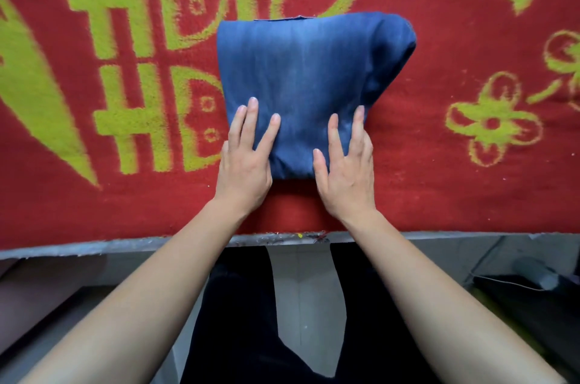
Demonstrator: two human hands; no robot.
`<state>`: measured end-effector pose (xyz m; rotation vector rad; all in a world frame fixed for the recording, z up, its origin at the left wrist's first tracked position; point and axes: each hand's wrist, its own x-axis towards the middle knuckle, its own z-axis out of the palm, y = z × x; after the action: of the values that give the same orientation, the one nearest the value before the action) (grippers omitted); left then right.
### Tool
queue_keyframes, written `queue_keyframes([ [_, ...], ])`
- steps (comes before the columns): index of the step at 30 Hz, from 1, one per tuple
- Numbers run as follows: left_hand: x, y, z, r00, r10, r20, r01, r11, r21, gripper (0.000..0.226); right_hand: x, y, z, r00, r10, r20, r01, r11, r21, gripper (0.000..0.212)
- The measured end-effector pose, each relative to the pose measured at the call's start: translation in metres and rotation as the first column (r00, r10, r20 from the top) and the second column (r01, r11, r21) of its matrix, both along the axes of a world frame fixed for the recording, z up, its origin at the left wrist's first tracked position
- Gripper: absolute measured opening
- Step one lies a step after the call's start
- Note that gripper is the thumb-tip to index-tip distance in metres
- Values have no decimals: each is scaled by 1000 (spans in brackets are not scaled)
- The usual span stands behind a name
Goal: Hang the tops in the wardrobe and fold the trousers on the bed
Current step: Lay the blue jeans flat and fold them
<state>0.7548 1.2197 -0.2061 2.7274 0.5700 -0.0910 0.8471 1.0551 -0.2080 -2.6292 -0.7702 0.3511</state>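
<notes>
"Where were the trousers [310,70] when you looked over?"

"On the bed [125,247], folded into a thick blue denim bundle. It lay on the red blanket [439,170] with the green pattern, set a little back from the near edge, where the person stood."

"And the hands?"

"Both were flat on the near end of the bundle. The left hand [248,164] covered the near left corner and the right hand [345,176] the near right one, palms down, fingers straight and a bit spread. Neither was clutching anything; they only pressed on the cloth."

"So the fold was about finished?"

"That was my guess. It looked like a last smoothing. The far right side bulged rounder than the left, though, and a thin strip of an inner layer peeked out along the far edge."

"How would you have done it well, then?"

"Slide both palms away from the body with even weight, so trapped air leaves at the far end. Then flatten that right bulge and tuck the stray strip under. Denim that thick springs back, so I'd press slowly rather than pat"
</notes>
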Motion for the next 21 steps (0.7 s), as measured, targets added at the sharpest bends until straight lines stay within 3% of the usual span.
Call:
queue_keyframes([
  [3, 12, -1, 2, 996, 33, -88, -31, 999, 26, 61, 12, 4, -2, 999, -28, -22, 26, 997, -79, 61],
  [6, 36, 6, 15, 990, 139, 17, -139, 990, 37, 49, 37, 14, 10, 987, -113, 110, 114, 993, -5, 51],
  [8, 54, 16, 22, 977, 194, 91, -202, 976, 88, 50, 59, 25, 20, 964, -136, 228, 129, 991, 48, 56],
  [10, 72, 28, 19, 980, 187, 61, -193, 973, 125, 56, 80, 41, 21, 958, -67, 279, 73, 997, -14, 63],
  [12, 83, 38, 4, 985, 161, -63, -154, 982, 110, 60, 95, 55, 9, 977, 23, 212, 12, 987, -160, 68],
  [14, 86, 43, -12, 976, 151, -154, -146, 988, 46, 63, 103, 60, -5, 997, 37, 74, -22, 979, -200, 72],
  [18, 90, 44, -15, 973, 160, -167, -163, 987, -6, 63, 109, 55, -10, 999, 10, -44, -14, 996, -91, 75],
  [21, 79, 38, -7, 975, 193, -111, -200, 978, -53, 65, 99, 49, -2, 993, -86, -82, 88, 996, 29, 85],
])
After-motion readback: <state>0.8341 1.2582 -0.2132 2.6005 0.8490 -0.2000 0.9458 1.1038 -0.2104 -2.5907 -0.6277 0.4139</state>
